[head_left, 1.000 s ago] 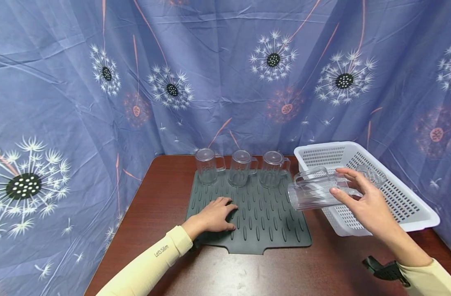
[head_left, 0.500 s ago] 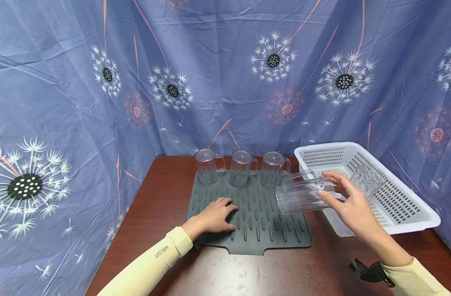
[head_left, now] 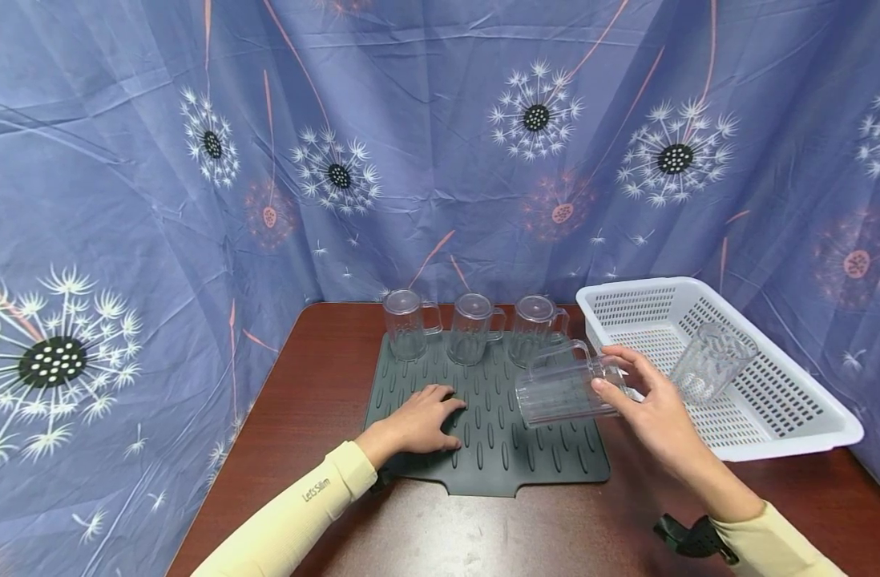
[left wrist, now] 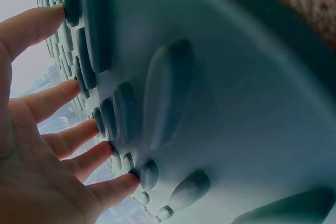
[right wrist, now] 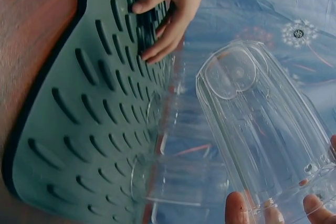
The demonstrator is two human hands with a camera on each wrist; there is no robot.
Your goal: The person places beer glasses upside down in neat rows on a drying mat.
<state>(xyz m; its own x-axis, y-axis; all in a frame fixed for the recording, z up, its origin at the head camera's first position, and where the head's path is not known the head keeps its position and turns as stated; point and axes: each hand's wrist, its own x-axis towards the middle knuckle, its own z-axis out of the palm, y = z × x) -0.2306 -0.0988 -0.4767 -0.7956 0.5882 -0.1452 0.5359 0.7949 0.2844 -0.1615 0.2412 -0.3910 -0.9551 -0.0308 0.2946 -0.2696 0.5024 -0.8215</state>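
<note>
My right hand (head_left: 658,410) holds a clear mug (head_left: 559,391) lying sideways in the air over the right part of the dark ribbed drying mat (head_left: 494,474). The fingers and thumb grip one end of it; its round base faces away from them in the right wrist view, and the handle is on the upper side in the head view. My left hand (head_left: 420,420) rests on the mat's left part, its spread fingertips (left wrist: 71,88) touching the raised ribs. Along the back of the mat stand three clear mugs, left (head_left: 405,327), middle (head_left: 470,330) and right (head_left: 532,330), all upside down, handles pointing right.
At the right stands a white perforated basket (head_left: 818,439) with another clear vessel (head_left: 714,365) leaning inside. Everything sits on a reddish-brown table (head_left: 303,361). A blue curtain (head_left: 425,160) with dandelion prints hangs directly behind and beside the table.
The right hand has carried the mug leftward and slightly down, away from the basket to above the mat. The left hand has stayed in place.
</note>
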